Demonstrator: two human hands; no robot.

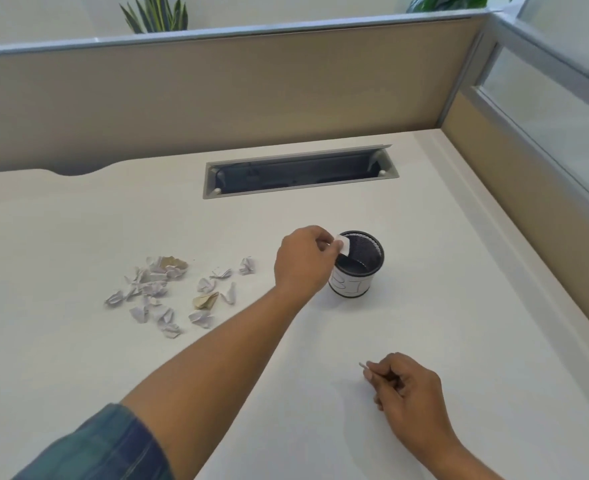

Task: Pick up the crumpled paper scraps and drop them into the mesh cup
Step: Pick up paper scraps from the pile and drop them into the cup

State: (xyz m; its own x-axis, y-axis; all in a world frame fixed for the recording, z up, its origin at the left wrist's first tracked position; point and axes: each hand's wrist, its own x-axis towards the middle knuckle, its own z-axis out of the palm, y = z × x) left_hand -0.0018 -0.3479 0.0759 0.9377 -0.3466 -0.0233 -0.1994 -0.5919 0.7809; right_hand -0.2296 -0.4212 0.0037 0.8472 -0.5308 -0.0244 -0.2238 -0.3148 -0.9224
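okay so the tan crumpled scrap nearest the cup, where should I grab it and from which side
Pinch the tan scrap across its raised, crumpled middle, coming straight down from above. It lies low on the desk with white scraps close around it, so a side approach would likely nudge the neighbours. The left hand is nearer.

I count one mesh cup right of centre, two brown scraps and roughly fifteen white scraps at centre left, plus one pinched white scrap.
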